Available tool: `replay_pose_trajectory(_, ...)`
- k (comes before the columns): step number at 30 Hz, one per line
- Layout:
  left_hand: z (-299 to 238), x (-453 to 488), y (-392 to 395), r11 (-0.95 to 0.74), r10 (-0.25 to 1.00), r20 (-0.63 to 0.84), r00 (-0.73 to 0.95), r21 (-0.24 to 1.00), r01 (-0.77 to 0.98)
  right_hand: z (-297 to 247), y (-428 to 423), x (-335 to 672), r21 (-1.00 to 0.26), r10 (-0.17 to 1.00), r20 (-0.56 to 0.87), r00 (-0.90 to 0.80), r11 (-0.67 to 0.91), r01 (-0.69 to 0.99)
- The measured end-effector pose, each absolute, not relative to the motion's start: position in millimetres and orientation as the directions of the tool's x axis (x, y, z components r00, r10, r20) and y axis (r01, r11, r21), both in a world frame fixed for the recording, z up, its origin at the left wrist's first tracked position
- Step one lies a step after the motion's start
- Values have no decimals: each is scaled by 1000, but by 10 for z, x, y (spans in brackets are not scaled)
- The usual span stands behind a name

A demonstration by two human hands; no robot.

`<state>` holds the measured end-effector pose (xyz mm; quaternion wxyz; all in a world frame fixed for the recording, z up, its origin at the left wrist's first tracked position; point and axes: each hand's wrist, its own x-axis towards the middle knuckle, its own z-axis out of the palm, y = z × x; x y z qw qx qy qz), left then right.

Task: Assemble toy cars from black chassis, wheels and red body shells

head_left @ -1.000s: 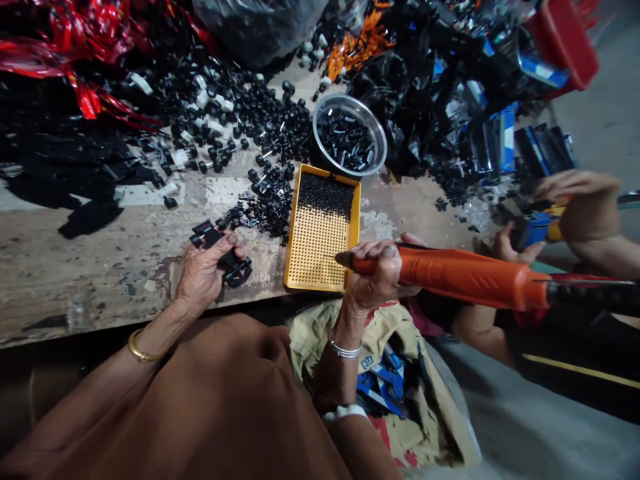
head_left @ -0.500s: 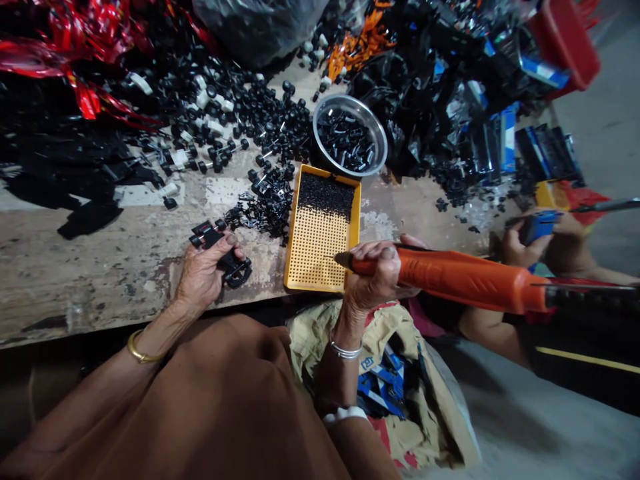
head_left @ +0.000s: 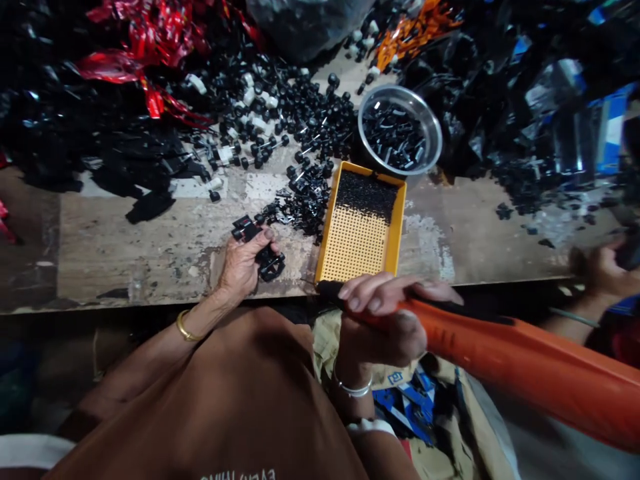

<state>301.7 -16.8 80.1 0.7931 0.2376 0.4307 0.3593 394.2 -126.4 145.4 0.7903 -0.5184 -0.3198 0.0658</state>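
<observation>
As the orange power tool drops back from over the yellow perforated tray, the left hand keeps its black plastic pieces

A moment ago the right hand held the tool's tip out over the tray's perforated floor. Now the tool's black nose sits at the tray's near edge, and its orange body runs off to the right and out of view. The fingers of the right hand lie closed across the barrel, so that hand has firm hold of the tool. The left hand, just left of the tray, has not shifted much: its thumb and fingers are closed in a pinch on two black plastic pieces, apparently joined, though the fingers hide part of them.

Counting what is in view, there is one tool, one tray and one steel bowl, just past the tray's far end. The bowl is filled with black parts, and a dense black heap covers the tray's far end. Left of the tray, the loose black parts are too many to count. Of the two bangles, the gold one is on the left wrist and the silver one on the right. One co-worker's hand shows, blurred, well right of the tray; what it holds cannot be told.
</observation>
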Motion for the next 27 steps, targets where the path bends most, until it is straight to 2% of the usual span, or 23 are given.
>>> replay_pose_trajectory(4, 780, 3013, -160, 633, 771, -513, 378, 682, -366, 1279, -1167, 3802, -874, 522, 364, 771, 478, 89)
replay_pose_trajectory(15, 804, 3022, -147, 650, 757, -522, 392, 657, -382, 1206, -1120, 3780, -853, 582, 332, 743, 522, -28)
replay_pose_trajectory(25, 802, 3024, -138, 659, 749, -529, 399, 654, -370, 1171, -1082, 3737, -880, 558, 308, 771, 474, 8)
replay_pose_trajectory(27, 799, 3024, -140, 652, 755, -522, 396, 662, -370, 1151, -1087, 3746, -887, 588, 314, 745, 462, 9)
